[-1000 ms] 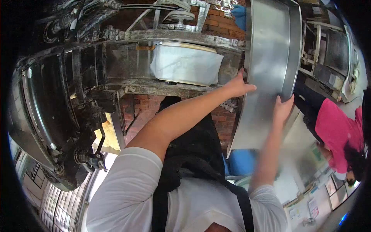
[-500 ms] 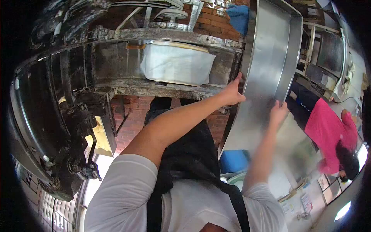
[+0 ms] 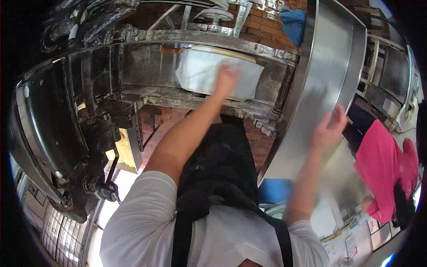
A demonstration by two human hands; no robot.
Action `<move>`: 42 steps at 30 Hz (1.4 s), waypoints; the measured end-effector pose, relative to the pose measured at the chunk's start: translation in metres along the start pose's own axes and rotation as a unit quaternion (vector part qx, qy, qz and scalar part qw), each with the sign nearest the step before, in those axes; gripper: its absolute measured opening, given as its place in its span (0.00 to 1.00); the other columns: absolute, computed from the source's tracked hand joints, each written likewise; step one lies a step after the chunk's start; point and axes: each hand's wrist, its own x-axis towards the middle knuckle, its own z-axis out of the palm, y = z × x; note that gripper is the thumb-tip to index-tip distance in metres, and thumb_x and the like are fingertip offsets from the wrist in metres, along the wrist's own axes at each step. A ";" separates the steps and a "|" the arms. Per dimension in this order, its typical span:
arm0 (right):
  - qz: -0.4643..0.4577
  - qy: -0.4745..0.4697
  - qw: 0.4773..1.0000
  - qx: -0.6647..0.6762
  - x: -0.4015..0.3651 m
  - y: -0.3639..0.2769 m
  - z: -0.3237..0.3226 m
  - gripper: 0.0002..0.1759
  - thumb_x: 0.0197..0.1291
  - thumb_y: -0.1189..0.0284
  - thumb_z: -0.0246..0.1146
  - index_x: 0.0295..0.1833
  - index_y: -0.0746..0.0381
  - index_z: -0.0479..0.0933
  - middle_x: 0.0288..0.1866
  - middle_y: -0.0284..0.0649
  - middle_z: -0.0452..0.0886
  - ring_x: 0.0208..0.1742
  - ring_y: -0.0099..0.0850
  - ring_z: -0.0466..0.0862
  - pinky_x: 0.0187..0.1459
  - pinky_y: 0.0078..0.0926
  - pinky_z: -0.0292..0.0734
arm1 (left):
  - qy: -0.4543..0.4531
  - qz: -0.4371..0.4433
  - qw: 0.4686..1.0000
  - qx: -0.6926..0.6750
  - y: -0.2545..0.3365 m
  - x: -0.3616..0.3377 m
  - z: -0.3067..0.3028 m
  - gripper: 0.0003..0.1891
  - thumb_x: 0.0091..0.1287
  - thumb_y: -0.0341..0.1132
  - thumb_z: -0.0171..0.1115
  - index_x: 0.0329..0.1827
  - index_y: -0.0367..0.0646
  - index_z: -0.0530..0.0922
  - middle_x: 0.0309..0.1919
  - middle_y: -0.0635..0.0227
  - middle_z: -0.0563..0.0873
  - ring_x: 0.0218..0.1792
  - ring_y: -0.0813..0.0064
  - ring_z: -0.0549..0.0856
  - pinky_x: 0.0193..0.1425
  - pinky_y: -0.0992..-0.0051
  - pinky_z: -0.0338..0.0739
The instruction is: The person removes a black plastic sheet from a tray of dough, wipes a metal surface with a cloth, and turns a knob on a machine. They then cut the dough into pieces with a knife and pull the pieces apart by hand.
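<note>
My left hand [image 3: 227, 81], smeared by motion, is over a white cloth-like sheet [image 3: 202, 73]. The sheet covers a flat, wooden-edged piece [image 3: 240, 55] that rests between the rails of an old machine. On the right, my right hand [image 3: 329, 130] hovers over the long stainless-steel trough [image 3: 331, 53], near its outer wall. Its fingers are loosely bent and apart, with nothing in them.
Dark machine rails and rollers [image 3: 66, 133] fill the left side. A blue cloth [image 3: 293, 26] hangs at the trough's far end, and a blue container [image 3: 274, 190] stands below its near end. A person in a pink top [image 3: 378, 164] is close by on the right.
My left hand has left the trough's inner edge and swung left over the white sheet. My right hand has come off the trough's outer wall, and the view has shifted.
</note>
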 end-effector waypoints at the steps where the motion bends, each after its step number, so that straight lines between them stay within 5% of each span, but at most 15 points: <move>1: -0.046 -0.101 0.993 0.035 -0.005 -0.020 0.009 0.20 0.64 0.78 0.63 0.61 0.65 0.76 0.56 0.48 0.82 0.57 0.43 0.82 0.60 0.35 0.75 | 0.082 -0.009 0.996 0.043 -0.042 0.032 -0.030 0.43 0.61 0.50 0.74 0.67 0.24 0.67 0.56 0.35 0.80 0.57 0.49 0.82 0.63 0.59 0.76; 2: -0.091 -0.198 0.973 0.070 -0.013 -0.037 0.019 0.17 0.64 0.78 0.63 0.58 0.64 0.79 0.52 0.44 0.83 0.54 0.40 0.83 0.59 0.33 0.76 | 0.193 0.016 0.955 0.222 -0.105 0.068 -0.049 0.49 0.58 0.52 0.76 0.72 0.25 0.63 0.62 0.35 0.76 0.61 0.47 0.80 0.67 0.58 0.74; 5: 0.002 -0.375 0.907 0.191 -0.043 -0.069 0.067 0.15 0.65 0.77 0.64 0.57 0.61 0.80 0.47 0.42 0.85 0.49 0.39 0.85 0.54 0.33 0.78 | 0.189 -0.047 0.918 0.346 -0.121 0.078 -0.111 0.53 0.55 0.52 0.77 0.75 0.26 0.59 0.66 0.36 0.73 0.64 0.47 0.77 0.70 0.58 0.73; 10: 0.075 -0.451 0.859 0.232 -0.086 -0.068 0.122 0.17 0.65 0.76 0.64 0.60 0.62 0.78 0.46 0.45 0.85 0.48 0.41 0.85 0.52 0.32 0.79 | -0.010 -0.146 0.880 0.451 -0.149 0.102 -0.144 0.38 0.58 0.47 0.75 0.66 0.33 0.73 0.64 0.45 0.78 0.65 0.48 0.78 0.68 0.57 0.74; 14: 0.114 -0.457 0.847 0.248 -0.103 -0.062 0.145 0.19 0.67 0.76 0.63 0.62 0.62 0.76 0.46 0.46 0.85 0.48 0.39 0.86 0.51 0.33 0.79 | 0.004 -0.145 0.889 0.434 -0.154 0.099 -0.155 0.26 0.61 0.46 0.72 0.56 0.35 0.79 0.55 0.49 0.84 0.58 0.50 0.82 0.63 0.55 0.77; 17: 0.147 -0.458 0.837 0.260 -0.111 -0.048 0.170 0.20 0.67 0.75 0.63 0.64 0.64 0.74 0.47 0.47 0.85 0.48 0.39 0.86 0.51 0.34 0.80 | 0.090 0.041 0.849 0.520 -0.178 0.106 -0.164 0.18 0.63 0.43 0.68 0.43 0.35 0.81 0.38 0.49 0.87 0.42 0.47 0.86 0.55 0.56 0.80; 23: 0.160 -0.363 0.897 0.195 -0.137 -0.017 0.221 0.30 0.69 0.63 0.64 0.71 0.64 0.68 0.62 0.54 0.78 0.62 0.44 0.80 0.60 0.37 0.76 | 0.147 -0.064 0.965 0.207 -0.145 0.074 -0.170 0.07 0.67 0.34 0.59 0.43 0.41 0.78 0.41 0.56 0.86 0.42 0.57 0.85 0.50 0.59 0.80; 24: 0.174 -0.331 0.910 0.178 -0.141 -0.010 0.234 0.33 0.70 0.59 0.64 0.73 0.63 0.65 0.67 0.55 0.74 0.67 0.44 0.77 0.64 0.37 0.73 | 0.126 -0.073 0.989 -0.027 -0.131 0.062 -0.163 0.10 0.69 0.33 0.57 0.49 0.41 0.77 0.46 0.58 0.85 0.46 0.58 0.86 0.51 0.57 0.81; 26: 0.229 -0.322 0.897 0.200 -0.141 -0.004 0.255 0.36 0.70 0.54 0.62 0.76 0.62 0.62 0.71 0.53 0.71 0.70 0.43 0.73 0.67 0.38 0.70 | 0.030 -0.132 0.915 -0.379 -0.071 0.026 -0.147 0.14 0.74 0.33 0.53 0.59 0.41 0.75 0.53 0.59 0.84 0.51 0.60 0.86 0.55 0.55 0.82; 28: 0.280 -0.313 0.880 0.222 -0.137 -0.002 0.263 0.40 0.71 0.49 0.61 0.78 0.61 0.59 0.74 0.51 0.69 0.73 0.42 0.70 0.69 0.40 0.68 | -0.093 -0.199 0.843 -0.491 -0.037 0.001 -0.125 0.18 0.79 0.37 0.47 0.66 0.40 0.74 0.58 0.58 0.84 0.57 0.61 0.85 0.64 0.57 0.81; 31: 0.445 -0.417 0.492 0.621 -0.130 -0.001 0.261 0.47 0.65 0.39 0.59 0.79 0.57 0.58 0.76 0.40 0.68 0.75 0.40 0.69 0.72 0.44 0.65 | -0.194 -0.236 0.814 -0.494 -0.012 -0.030 -0.108 0.23 0.79 0.44 0.49 0.70 0.41 0.73 0.62 0.58 0.83 0.59 0.64 0.85 0.64 0.59 0.81; 34: 0.496 -0.421 0.390 0.652 -0.135 -0.021 0.252 0.42 0.66 0.44 0.63 0.76 0.59 0.63 0.70 0.41 0.74 0.71 0.38 0.74 0.70 0.42 0.69 | -0.211 -0.278 0.774 -0.528 -0.009 -0.044 -0.113 0.24 0.77 0.46 0.54 0.70 0.41 0.73 0.61 0.58 0.83 0.57 0.64 0.85 0.63 0.60 0.81; 36: 0.474 -0.431 0.442 0.628 -0.126 -0.041 0.241 0.41 0.66 0.47 0.65 0.74 0.62 0.65 0.68 0.42 0.77 0.68 0.38 0.77 0.68 0.41 0.72 | -0.205 -0.294 0.755 -0.549 -0.007 -0.042 -0.120 0.24 0.76 0.45 0.58 0.70 0.41 0.73 0.60 0.58 0.84 0.56 0.64 0.86 0.61 0.60 0.82; 38: 0.453 -0.441 0.492 0.598 -0.119 -0.052 0.235 0.40 0.65 0.50 0.68 0.72 0.64 0.66 0.66 0.44 0.79 0.66 0.38 0.79 0.66 0.41 0.74 | -0.141 -0.163 0.882 -0.420 -0.006 -0.034 -0.132 0.25 0.72 0.39 0.65 0.68 0.39 0.73 0.57 0.59 0.85 0.53 0.65 0.87 0.58 0.62 0.83; 42: 0.525 -0.389 0.547 0.523 -0.102 -0.059 0.230 0.37 0.65 0.56 0.69 0.69 0.69 0.68 0.60 0.46 0.82 0.58 0.38 0.85 0.59 0.38 0.81 | -0.034 -0.128 0.932 -0.338 -0.031 -0.010 -0.139 0.24 0.72 0.37 0.65 0.68 0.38 0.72 0.60 0.58 0.84 0.56 0.66 0.85 0.60 0.62 0.82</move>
